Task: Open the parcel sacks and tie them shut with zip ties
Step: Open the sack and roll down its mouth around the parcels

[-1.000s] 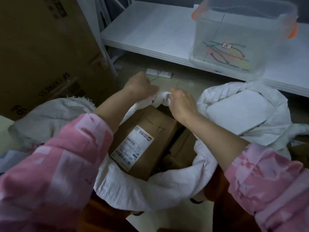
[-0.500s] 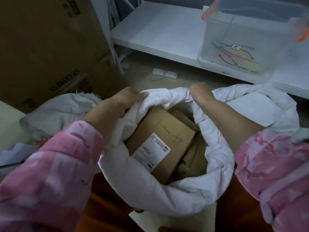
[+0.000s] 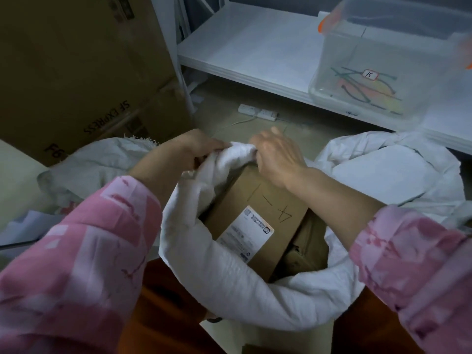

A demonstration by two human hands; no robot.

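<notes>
A white metal shelf (image 3: 255,54) runs along the far side. On its right end stands a clear plastic storage bin (image 3: 383,72) with orange latches. Below the shelf, a white power strip (image 3: 258,113) lies on the floor. Left of the shelf stands a large brown cardboard carton (image 3: 76,72).

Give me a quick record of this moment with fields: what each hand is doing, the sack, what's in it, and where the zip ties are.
left hand: grips the far rim of the sack
right hand: grips the same bunched rim, close beside the left
sack: white, mouth still wide open on the near side, no tie on it
contents: cardboard parcel with a shipping label, more boxes beneath
zip ties: loose in the clear bin on the white shelf
</notes>
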